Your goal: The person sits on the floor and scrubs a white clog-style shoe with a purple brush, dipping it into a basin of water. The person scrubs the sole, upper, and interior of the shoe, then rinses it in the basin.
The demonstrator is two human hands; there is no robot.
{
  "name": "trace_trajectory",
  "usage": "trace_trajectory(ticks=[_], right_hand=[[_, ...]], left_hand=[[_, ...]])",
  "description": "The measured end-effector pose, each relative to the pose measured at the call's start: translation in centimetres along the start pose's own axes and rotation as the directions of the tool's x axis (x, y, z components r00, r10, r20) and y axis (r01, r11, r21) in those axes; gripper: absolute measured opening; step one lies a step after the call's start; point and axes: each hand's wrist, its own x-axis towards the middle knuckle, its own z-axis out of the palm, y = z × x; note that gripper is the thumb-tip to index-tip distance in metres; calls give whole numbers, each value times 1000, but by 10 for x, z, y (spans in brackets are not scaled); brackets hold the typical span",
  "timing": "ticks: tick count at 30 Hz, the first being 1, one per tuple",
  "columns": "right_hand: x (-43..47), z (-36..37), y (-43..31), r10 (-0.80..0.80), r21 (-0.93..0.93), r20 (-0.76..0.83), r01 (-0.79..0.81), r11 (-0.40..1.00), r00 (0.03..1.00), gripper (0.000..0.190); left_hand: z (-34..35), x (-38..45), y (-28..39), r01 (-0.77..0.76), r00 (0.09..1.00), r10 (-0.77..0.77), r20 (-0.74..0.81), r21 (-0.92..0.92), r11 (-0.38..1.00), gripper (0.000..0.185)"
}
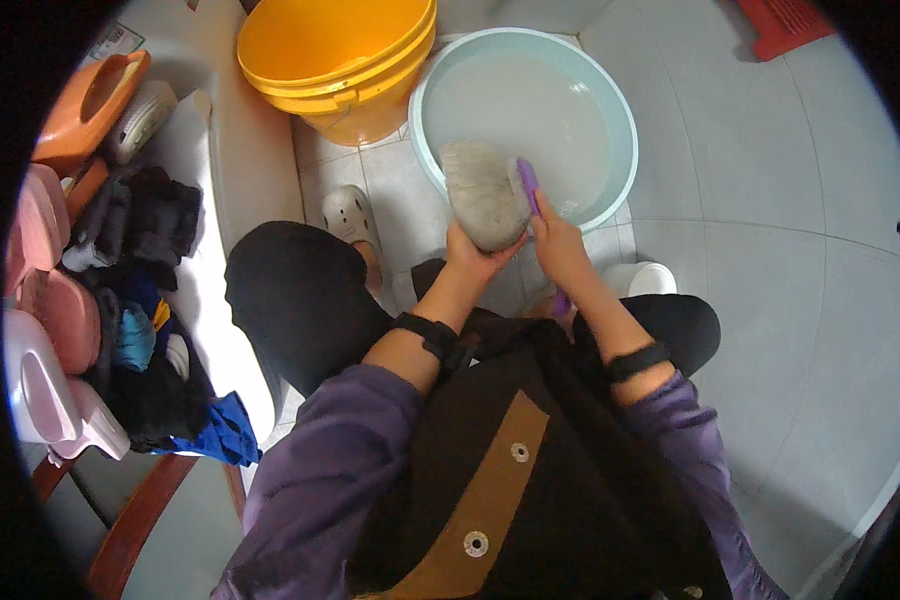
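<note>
My left hand (474,251) grips the near end of a pale grey, rounded item (480,195), probably a fabric slipper or shoe; its opening is not visible. The item is held over the near left rim of a pale blue basin (622,97) of cloudy water. In my right hand (559,236) is a purple brush (526,184), whose pale bristles meet the item's right side. The brush's handle passes beneath that hand and shows again by the wrist.
A yellow bucket (330,90) stands left of the basin. Several slippers, including an orange one (94,109), and dark folded clothes (150,217) lie along a white ledge (210,330) at left. A white container (651,278) sits beside my right knee. A red plastic object (787,30) is at top right.
</note>
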Motion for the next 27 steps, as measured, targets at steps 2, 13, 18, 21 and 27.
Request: trace_trajectory(ticks=[2, 13, 18, 21, 27], right_hand=[[12, 4, 5, -30, 31, -51, 31, 999, 998, 46], [14, 5, -20, -1, 148, -68, 11, 989, 998, 45], [-7, 11, -11, -136, 211, -158, 168, 963, 978, 46], [-51, 1, -20, -201, 245, -81, 215, 945, 976, 45], [33, 10, -7, -23, 65, -128, 32, 997, 991, 45]], left_hand=[[-4, 6, 1, 11, 1000, -10, 15, -65, 998, 46], [-5, 1, 1, -41, 998, 42, 37, -40, 998, 47], [-9, 0, 3, -30, 993, 41, 111, -101, 994, 48], [-19, 12, 9, -7, 987, 37, 157, -186, 983, 48], [-14, 6, 13, 26, 998, -23, 63, -46, 999, 49]])
